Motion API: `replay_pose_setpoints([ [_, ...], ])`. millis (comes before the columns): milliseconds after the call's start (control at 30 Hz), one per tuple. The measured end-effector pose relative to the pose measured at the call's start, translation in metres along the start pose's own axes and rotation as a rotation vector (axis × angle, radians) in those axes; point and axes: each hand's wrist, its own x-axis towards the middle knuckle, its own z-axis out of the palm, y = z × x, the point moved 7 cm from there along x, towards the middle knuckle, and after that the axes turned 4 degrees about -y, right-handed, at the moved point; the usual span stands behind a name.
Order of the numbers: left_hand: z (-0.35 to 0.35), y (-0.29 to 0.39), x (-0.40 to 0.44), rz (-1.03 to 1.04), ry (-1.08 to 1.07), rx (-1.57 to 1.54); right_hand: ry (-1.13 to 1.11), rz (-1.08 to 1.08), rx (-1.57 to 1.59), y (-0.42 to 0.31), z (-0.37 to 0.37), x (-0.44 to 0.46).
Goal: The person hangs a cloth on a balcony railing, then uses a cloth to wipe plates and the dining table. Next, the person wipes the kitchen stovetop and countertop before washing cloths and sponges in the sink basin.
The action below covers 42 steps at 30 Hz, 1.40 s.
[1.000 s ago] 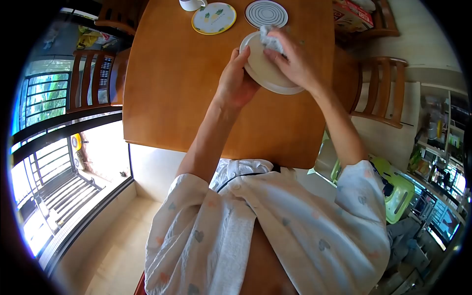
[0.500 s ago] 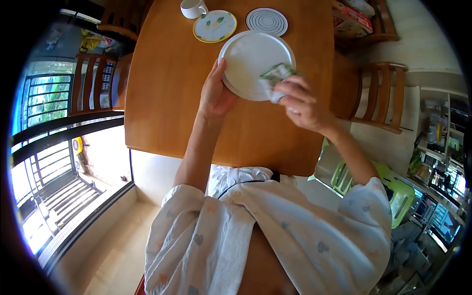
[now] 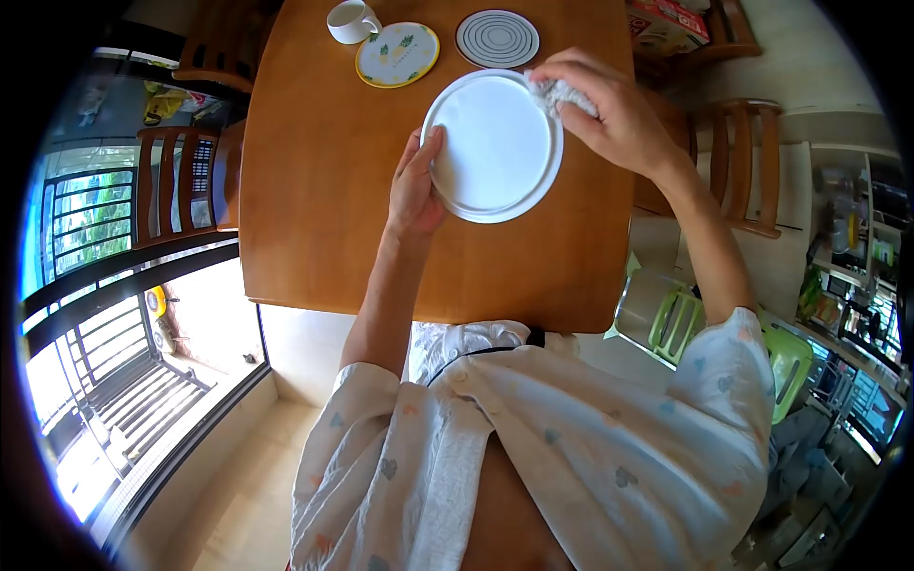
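A round white plate (image 3: 493,147) is held up over the wooden table, its flat face towards me. My left hand (image 3: 417,186) grips its left edge, thumb on the rim and the other fingers mostly hidden behind. Bunched in my right hand (image 3: 609,105) is a light, crumpled cloth (image 3: 560,95), pressed against the plate's upper right rim. Beyond the plate lie a yellow-rimmed mat with a pineapple pattern (image 3: 398,55) and a grey-white mat with concentric rings (image 3: 497,39). A white mug (image 3: 352,22) stands left of the patterned mat.
The wooden table (image 3: 324,209) reaches close to my body. Wooden chairs stand on both sides, one at the right (image 3: 743,167) and one at the left (image 3: 181,181). A red box (image 3: 666,27) rests at the upper right. Green stools (image 3: 785,366) are at the lower right.
The plate went from tilted to facing me. My right hand moved with the cloth from the upper rim down to the lower right, then back up to the upper right rim.
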Motion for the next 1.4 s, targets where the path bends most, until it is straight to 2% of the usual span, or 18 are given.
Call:
replay_pose_setpoints([
  [167,-0.002,-0.002,-0.003,0.050,0.087,0.090,-0.011,0.094,-0.018,0.009,0.020,-0.014],
  [233,-0.005,-0.008,-0.004,0.074,0.129,0.025,0.220,0.045,-0.169,-0.005,0.021,-0.023],
  [267,-0.004,-0.010,-0.002,0.074,0.130,0.025,0.210,0.032,-0.327,-0.018,0.034,-0.030],
  [367,-0.003,-0.012,0.002,0.128,0.206,0.040,0.244,0.051,-0.373,-0.032,0.059,-0.047],
  [433,-0.003,-0.011,0.004,0.181,0.235,0.045,0.222,0.099,-0.323,-0.038,0.073,-0.059],
  [500,-0.006,-0.011,0.009,0.237,0.236,0.064,0.085,0.133,0.038,-0.047,0.105,-0.065],
  [633,0.008,-0.004,0.004,0.344,0.211,0.163,0.281,0.131,-0.012,-0.043,0.093,-0.055],
  [700,0.014,-0.008,-0.005,0.316,0.207,0.227,0.245,0.090,-0.266,-0.031,0.099,-0.053],
  [833,0.012,-0.015,-0.009,0.278,0.122,0.231,0.446,0.127,-0.254,0.009,0.081,-0.044],
  [867,0.020,-0.023,-0.012,0.264,0.128,0.265,0.440,0.315,-0.124,0.029,0.078,-0.032],
  [967,0.018,-0.024,-0.006,0.199,0.106,0.246,0.378,0.261,0.020,0.015,0.112,-0.015],
  [1000,0.010,-0.025,-0.007,0.206,0.110,0.250,0.388,0.136,0.076,-0.007,0.121,-0.010],
  [1100,-0.034,-0.025,0.011,0.202,0.159,0.013,0.185,0.129,0.246,-0.016,0.142,-0.020],
  [1167,-0.030,-0.003,0.006,0.205,0.238,0.081,0.140,0.039,0.112,-0.021,0.146,-0.045],
  [1233,-0.034,0.004,0.004,0.238,0.199,0.056,0.091,-0.044,-0.021,-0.001,0.155,-0.069],
  [1300,-0.032,0.018,-0.001,0.245,0.228,0.458,0.365,0.240,0.141,0.064,0.141,-0.084],
  [1367,-0.044,0.000,0.004,0.250,0.220,0.623,0.413,0.298,0.310,0.071,0.101,-0.069],
  [1400,-0.035,-0.008,0.011,0.234,0.127,0.925,0.414,0.298,0.310,0.062,0.089,-0.052],
])
